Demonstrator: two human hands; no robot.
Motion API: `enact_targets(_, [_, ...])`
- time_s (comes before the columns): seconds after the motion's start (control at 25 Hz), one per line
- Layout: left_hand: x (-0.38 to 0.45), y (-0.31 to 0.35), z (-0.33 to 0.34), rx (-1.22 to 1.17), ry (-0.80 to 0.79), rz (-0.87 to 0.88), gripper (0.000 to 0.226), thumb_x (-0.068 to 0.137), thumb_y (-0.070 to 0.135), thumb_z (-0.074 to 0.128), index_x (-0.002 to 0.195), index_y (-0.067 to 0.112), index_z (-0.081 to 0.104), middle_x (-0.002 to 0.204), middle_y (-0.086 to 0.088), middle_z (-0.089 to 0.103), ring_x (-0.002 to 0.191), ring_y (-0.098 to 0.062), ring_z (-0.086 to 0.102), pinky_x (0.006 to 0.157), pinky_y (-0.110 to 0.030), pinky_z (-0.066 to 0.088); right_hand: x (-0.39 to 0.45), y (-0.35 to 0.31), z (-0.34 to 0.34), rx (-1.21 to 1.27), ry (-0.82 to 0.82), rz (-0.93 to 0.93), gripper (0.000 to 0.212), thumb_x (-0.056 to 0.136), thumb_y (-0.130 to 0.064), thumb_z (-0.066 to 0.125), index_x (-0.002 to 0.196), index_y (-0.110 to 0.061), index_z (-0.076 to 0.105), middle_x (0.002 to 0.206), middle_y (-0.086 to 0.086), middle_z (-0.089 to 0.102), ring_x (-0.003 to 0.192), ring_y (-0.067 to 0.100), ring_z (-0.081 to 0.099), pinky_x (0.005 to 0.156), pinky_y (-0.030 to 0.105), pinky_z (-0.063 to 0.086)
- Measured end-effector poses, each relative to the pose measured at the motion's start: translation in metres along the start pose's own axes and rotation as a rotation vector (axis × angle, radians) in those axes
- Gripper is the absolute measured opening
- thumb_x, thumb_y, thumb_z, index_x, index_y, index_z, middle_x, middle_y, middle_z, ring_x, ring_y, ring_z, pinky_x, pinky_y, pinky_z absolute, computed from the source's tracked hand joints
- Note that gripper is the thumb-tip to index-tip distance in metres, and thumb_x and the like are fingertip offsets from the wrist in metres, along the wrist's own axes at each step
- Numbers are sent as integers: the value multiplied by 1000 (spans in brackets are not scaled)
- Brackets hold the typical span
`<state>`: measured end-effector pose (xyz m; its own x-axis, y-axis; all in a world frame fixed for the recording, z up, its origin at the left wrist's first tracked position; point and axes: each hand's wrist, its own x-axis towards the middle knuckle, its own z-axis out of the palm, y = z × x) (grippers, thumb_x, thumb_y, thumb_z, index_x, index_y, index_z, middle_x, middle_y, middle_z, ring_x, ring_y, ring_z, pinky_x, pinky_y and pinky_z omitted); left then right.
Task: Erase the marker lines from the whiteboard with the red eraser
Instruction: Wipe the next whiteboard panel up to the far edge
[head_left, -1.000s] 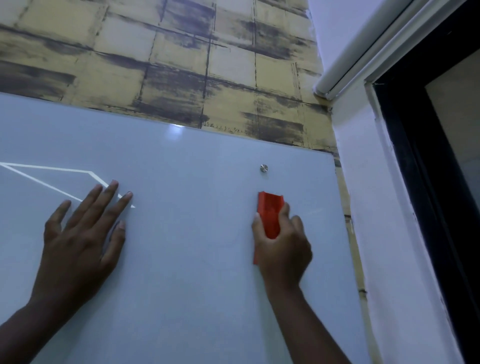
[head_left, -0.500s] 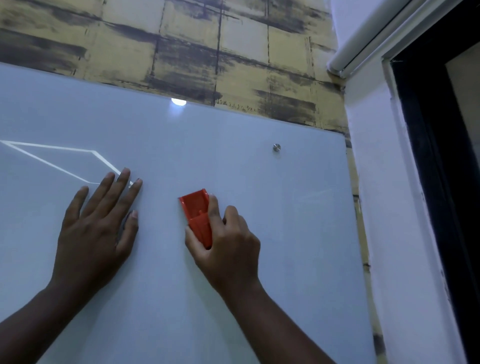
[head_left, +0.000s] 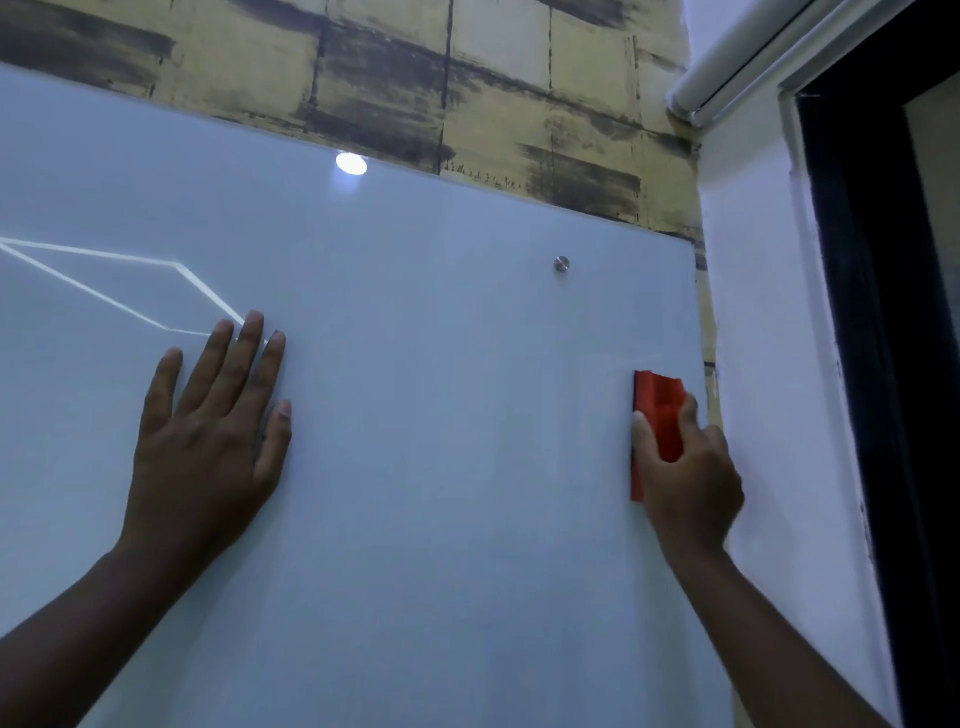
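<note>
A pale glass whiteboard (head_left: 441, 364) fills most of the view. My right hand (head_left: 685, 478) grips the red eraser (head_left: 657, 410) and holds it upright against the board near its right edge. A faint pale streak (head_left: 631, 360) shows on the board just above the eraser. My left hand (head_left: 208, 431) lies flat on the board with straight, spread fingers. Its fingertips cover the right tip of thin bright lines (head_left: 104, 280) that form an angular outline at the far left; whether these are marker or reflection is unclear.
A round metal mounting stud (head_left: 561, 264) sits near the board's upper right. Yellow tile-patterned wall (head_left: 467, 93) runs above the board. A white wall (head_left: 769, 364) and a dark door frame (head_left: 883, 312) stand close on the right. A light glare spot (head_left: 351, 163) marks the top edge.
My right hand has swept the eraser from the board's middle, where it was half a second ago, back to the right edge. My left hand has stayed flat in place.
</note>
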<state>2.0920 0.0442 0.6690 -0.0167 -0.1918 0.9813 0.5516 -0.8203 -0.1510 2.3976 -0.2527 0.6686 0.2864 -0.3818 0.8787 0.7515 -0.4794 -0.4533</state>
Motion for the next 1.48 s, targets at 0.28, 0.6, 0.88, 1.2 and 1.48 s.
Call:
enact_targets(0.28, [-15,12,0,20,1,-74,64,108,31,35,167,5,28,176,-12,22,163,-29,22,132,-55,11,-73,0,-10,79,-76,83,66,95,-52,61,152,-21,47,87,5,48,74,28,58,64,39,54])
enact_targets(0.6, [-29,21,-1,27,-32,-115,66,110,34,33,169,6,22,178,-9,16,165,-24,14,133,-55,7,-148,-98,-26,166,-236,-257,66,85,-49,61,148,-27,55,92,2,47,85,28,50,72,42,48])
enact_targets(0.88, [-51,20,-12,10,-100,-111,70,109,39,34,169,6,20,178,-11,15,165,-27,13,133,-51,4,-231,-81,-52,126,-419,-630,77,80,-43,71,152,-32,45,96,4,51,83,27,53,67,41,45])
enact_targets(1.2, [-93,45,-15,-5,-131,-177,73,110,41,33,170,5,14,179,-13,9,166,-30,8,133,-58,3,-168,-30,-46,129,-322,-347,71,81,-36,74,148,-26,54,99,5,48,89,29,51,72,40,46])
enact_targets(1.48, [-129,51,-24,26,-157,-125,73,111,42,35,169,4,13,178,-15,10,166,-32,10,133,-58,5,-142,77,-45,91,-180,265,77,85,-65,55,149,-21,53,97,6,42,89,34,57,82,41,50])
